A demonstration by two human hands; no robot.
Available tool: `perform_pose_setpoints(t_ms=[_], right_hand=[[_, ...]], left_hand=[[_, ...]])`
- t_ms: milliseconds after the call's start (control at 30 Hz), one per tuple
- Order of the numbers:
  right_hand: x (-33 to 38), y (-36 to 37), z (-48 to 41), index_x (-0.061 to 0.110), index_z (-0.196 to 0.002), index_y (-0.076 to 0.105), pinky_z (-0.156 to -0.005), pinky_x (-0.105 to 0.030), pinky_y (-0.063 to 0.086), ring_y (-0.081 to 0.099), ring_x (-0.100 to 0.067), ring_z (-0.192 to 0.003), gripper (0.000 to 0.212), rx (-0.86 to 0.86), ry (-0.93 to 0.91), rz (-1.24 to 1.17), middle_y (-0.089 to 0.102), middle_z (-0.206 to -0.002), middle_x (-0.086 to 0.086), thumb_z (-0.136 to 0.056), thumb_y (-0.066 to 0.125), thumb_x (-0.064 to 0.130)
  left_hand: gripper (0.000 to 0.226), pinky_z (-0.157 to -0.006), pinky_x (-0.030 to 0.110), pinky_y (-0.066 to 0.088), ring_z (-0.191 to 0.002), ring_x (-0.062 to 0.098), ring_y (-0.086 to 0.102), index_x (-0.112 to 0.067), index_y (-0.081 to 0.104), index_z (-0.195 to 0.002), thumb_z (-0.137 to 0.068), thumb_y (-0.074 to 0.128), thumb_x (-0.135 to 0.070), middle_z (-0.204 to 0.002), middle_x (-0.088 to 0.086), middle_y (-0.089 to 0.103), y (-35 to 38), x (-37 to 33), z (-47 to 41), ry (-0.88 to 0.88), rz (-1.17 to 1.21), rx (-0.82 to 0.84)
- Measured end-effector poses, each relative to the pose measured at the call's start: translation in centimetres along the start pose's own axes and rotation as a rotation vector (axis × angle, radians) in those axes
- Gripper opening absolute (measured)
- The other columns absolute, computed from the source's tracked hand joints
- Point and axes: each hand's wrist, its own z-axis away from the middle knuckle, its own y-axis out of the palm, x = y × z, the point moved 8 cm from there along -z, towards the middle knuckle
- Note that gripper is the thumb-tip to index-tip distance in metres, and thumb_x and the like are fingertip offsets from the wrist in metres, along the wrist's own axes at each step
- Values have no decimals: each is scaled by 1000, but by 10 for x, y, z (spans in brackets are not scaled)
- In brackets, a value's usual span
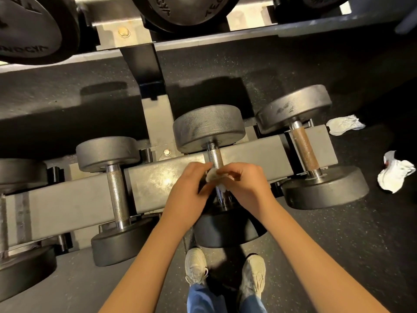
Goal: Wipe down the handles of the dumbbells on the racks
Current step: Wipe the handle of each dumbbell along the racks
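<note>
Lots of stuff is cut off here. The big black round dumbbell heads on the upper shelf (180, 12) run out of the top edge, and their raised lettering is only partly readable. Another black dumbbell (20, 267) on the far left is chopped by the frame edge too.

The black round-headed middle dumbbell (208, 127) sits across the grey steel rack rail (155, 179). Only the upper stretch of its silver knurled handle (215, 157) is visible, since both hands cover the rest. Its near head (223, 231) is partly behind the forearms.

The left hand (187, 190) and right hand (246, 184) meet right at that handle. Both have curled fingers pinching a small crumpled white wipe (214, 176), which is pressed against the handle about halfway down. I can't tell how much of the wipe goes around the bar, because most of it is buried under the fingers.

To the left is a black dumbbell with a shiny knurled handle (116, 193). To the right is one with a rusty brown handle (304, 147). Two more crumpled white wipes (345, 124) (396, 175) lie on the black speckled rubber floor (338, 256) off to the right, well apart from the hands. At the bottom are beige sneakers (195, 265) and blue jeans (200, 299).
</note>
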Motion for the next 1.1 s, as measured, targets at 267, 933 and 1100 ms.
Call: perform_pose_setpoints(t_ms=[267, 933, 1100], right_hand=[[-13, 0, 1, 24, -71, 64, -67, -41, 56, 64, -30, -71, 28, -45, 84, -219, 68, -76, -14, -79, 69, -2], [-20, -14, 38, 16, -84, 64, -67, -35, 49, 60, -18, -74, 13, -331, 20, 175, 67, -81, 0, -92, 56, 10], [-20, -14, 39, 16, -83, 65, -64, -16, 41, 58, -12, -72, 15, -339, 10, 183, 66, -80, 3, -90, 57, 6]], left_hand=[[15, -67, 34, 49, -76, 16, 57, -19, 57, -84, -79, 68, -10, -84, -4, 60, 2, 13, -19, -89, -32, 0], [24, -59, 22, 39, -65, 15, 54, -4, 61, -71, -86, 68, -22, -68, 3, 59, 12, 34, -24, -349, 187, -200], [8, -61, 29, 40, -60, 14, 46, -2, 61, -76, -82, 64, -7, -62, 5, 55, 9, 34, -33, -410, 207, -281]])
